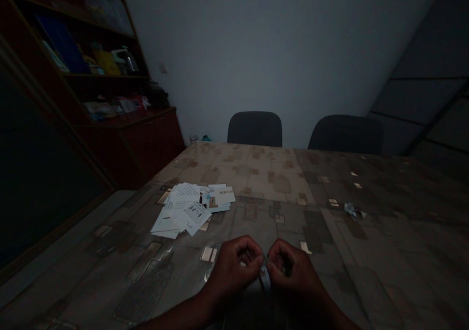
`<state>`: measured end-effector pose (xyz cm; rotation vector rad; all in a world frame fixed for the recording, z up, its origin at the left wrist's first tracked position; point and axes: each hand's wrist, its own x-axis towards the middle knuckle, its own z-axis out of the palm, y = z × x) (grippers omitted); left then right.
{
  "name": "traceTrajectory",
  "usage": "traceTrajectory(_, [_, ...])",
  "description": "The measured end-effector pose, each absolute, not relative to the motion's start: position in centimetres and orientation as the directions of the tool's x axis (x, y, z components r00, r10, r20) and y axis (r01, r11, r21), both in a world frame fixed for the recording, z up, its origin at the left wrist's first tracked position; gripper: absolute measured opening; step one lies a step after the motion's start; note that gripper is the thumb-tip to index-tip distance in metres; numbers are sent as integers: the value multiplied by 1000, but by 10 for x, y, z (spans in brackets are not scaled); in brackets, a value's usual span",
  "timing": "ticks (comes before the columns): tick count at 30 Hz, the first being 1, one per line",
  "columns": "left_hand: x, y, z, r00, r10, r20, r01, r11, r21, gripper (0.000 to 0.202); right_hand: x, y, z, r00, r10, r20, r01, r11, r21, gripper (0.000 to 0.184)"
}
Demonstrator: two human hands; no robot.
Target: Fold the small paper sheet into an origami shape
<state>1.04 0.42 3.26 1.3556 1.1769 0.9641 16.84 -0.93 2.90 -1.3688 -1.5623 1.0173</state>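
Note:
Both my hands are together at the near edge of the table [278, 183]. My left hand [234, 266] and my right hand [293, 269] are curled shut, pinching a small pale folded piece of paper [264, 275] between their fingertips. The paper stands just above the tabletop between the two hands. A loose pile of white cards and envelopes [192, 208] lies to the left, beyond my left hand. A small crumpled scrap [351, 210] lies to the right, farther out on the table.
The room is dim. Two dark chairs [254, 129] [346, 134] stand at the far side of the table. A dark red wooden cabinet with shelves [120, 120] fills the left side. A patterned, glossy cover lies on the table.

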Motion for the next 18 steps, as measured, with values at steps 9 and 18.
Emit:
traceTrajectory(9, [16, 4, 32, 257, 947, -191, -57, 212, 976, 36, 174, -2, 17, -60, 994, 89, 163, 98, -982, 20])
traceTrajectory(18, [15, 5, 29, 241, 957, -164, 82, 148, 986, 21, 185, 0, 29, -273, 961, 38, 179, 90, -980, 24])
